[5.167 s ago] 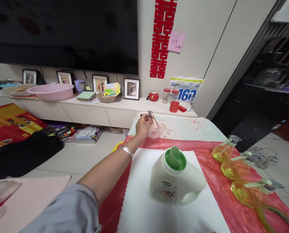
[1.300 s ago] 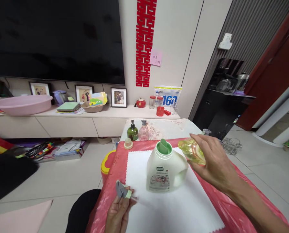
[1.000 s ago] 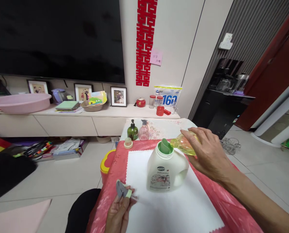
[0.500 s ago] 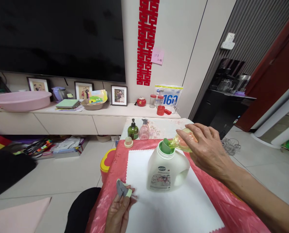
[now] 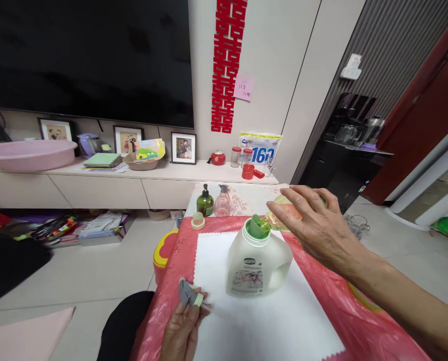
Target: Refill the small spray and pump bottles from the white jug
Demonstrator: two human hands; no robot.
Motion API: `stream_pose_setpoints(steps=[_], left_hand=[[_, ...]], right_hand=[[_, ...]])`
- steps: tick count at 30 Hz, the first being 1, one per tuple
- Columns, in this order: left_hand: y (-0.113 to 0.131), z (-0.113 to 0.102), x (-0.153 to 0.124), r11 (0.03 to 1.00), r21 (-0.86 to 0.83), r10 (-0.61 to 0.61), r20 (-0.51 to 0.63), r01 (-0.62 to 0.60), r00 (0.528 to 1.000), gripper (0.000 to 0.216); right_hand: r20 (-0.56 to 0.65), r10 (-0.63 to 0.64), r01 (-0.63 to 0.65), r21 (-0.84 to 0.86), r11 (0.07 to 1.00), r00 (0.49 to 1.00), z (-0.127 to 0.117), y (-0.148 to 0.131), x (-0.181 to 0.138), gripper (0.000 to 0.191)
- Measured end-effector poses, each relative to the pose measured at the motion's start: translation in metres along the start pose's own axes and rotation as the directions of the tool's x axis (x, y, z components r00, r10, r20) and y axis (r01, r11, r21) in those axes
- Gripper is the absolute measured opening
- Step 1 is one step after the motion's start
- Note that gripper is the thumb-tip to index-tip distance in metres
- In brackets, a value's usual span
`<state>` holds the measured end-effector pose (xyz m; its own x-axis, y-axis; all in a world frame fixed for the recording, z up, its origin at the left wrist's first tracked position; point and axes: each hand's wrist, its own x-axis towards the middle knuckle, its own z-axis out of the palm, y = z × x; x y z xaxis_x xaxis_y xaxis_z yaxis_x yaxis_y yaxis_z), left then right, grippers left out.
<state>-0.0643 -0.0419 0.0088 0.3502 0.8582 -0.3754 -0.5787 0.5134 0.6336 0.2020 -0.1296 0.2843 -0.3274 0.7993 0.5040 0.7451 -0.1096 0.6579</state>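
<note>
A pale green-white detergent jug (image 5: pixel 246 265) stands upright with its mouth uncapped, a green pouring spout (image 5: pixel 257 226) showing inside. My right hand (image 5: pixel 317 215) is closed around a clear yellowish bottle (image 5: pixel 278 213), tipped on its side with its neck at the spout. Most of that bottle is hidden behind my fingers. Lower down on the left, my left hand (image 5: pixel 184 318) pinches a grey and pale green spray head (image 5: pixel 189 292) over the edge of the white mat (image 5: pixel 242 326). A pale cap (image 5: pixel 198 220) sits on the red cloth left of the jug.
Behind the jug stand a green pump bottle (image 5: pixel 205 201) and a pink spray bottle (image 5: pixel 223 201). Red plastic sheeting (image 5: pixel 321 265) covers the table. A yellow and red stool (image 5: pixel 164 253) is at its left side. Further back is a low cabinet (image 5: pixel 171 173) with jars and frames.
My right hand has shifted slightly left and up, tipping the bottle more, and its fingers are straighter. The left hand keeps the spray head in nearly the same spot.
</note>
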Motion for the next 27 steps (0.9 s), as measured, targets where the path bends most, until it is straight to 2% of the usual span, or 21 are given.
stream_pose_setpoints(steps=[8,16,27], left_hand=[[0.002,0.003,-0.001,1.0,0.007,0.01,-0.003,-0.01,1.0,0.048],[0.001,0.002,-0.001,1.0,0.017,0.018,0.042,-0.019,0.999,0.047],[-0.002,-0.003,0.004,1.0,0.0,0.005,-0.014,-0.005,1.0,0.052]], right_hand=[[-0.017,-0.103,0.101,-0.09,0.991,0.995,-0.009,0.005,0.012,0.032],[-0.047,-0.156,0.148,-0.133,0.98,0.987,-0.011,0.006,0.017,0.028],[-0.042,-0.178,0.169,-0.173,0.97,0.983,-0.012,0.009,0.02,0.029]])
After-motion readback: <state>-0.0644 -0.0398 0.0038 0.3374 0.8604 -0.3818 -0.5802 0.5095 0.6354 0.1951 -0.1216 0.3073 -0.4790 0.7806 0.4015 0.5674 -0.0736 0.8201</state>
